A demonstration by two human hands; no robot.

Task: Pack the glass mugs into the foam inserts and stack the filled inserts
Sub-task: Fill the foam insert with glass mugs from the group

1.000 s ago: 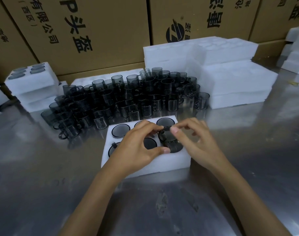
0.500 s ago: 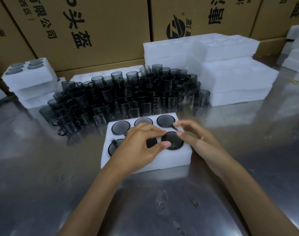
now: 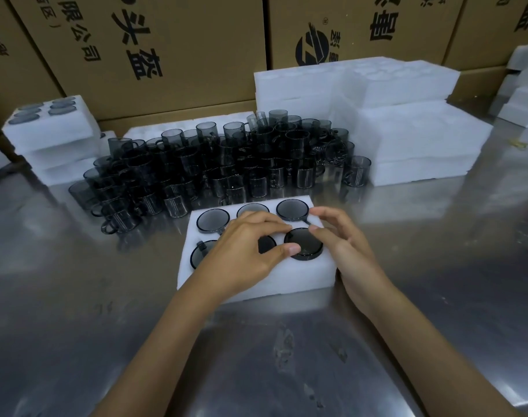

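A white foam insert lies on the steel table in front of me, with dark glass mugs sunk upside down in its holes. The front right mug stands slightly proud of the foam. My left hand lies over the insert's middle, covering the front middle hole, and pinches this mug's left rim with thumb and forefinger. My right hand holds the mug's right rim with its fingertips. Behind the insert stands a dense pile of loose glass mugs.
A stack of filled foam inserts sits at the back left. Stacks of white foam rise at the back right, with more foam at the far right. Printed cardboard boxes wall off the back. Bare steel table lies near me.
The mug that both hands held above the front right hole has gone down into the foam. Both hands stay on its rim.
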